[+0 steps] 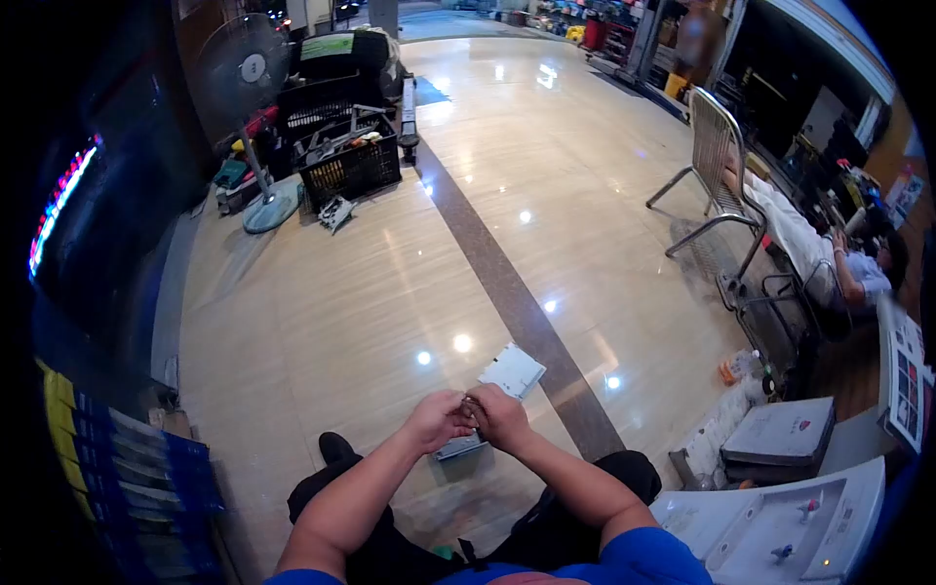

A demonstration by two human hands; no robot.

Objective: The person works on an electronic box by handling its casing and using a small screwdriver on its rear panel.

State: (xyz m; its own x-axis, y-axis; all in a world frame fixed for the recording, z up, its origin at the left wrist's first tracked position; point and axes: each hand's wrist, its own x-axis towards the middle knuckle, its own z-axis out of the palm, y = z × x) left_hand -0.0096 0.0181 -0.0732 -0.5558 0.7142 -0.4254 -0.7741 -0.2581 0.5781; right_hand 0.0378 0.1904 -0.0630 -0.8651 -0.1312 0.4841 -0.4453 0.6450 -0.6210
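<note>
The left hand [436, 419] and right hand [500, 419] are held together, curled; whether anything is gripped cannot be told. A flat grey piece [456, 447] is partly hidden by them; beyond, a white panel [513, 370] is seen by the brown floor stripe [487, 253].

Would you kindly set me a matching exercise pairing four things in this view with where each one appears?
Things:
1. Standing fan
2. Grey item
3. Metal chair
4. White panel

Places:
A. Partly hidden below the left hand and right hand
B. Right side of the view
C. Just beyond the hands
D. Upper left of the view

Pairs: 1-D, 2-A, 3-B, 4-C.
</note>
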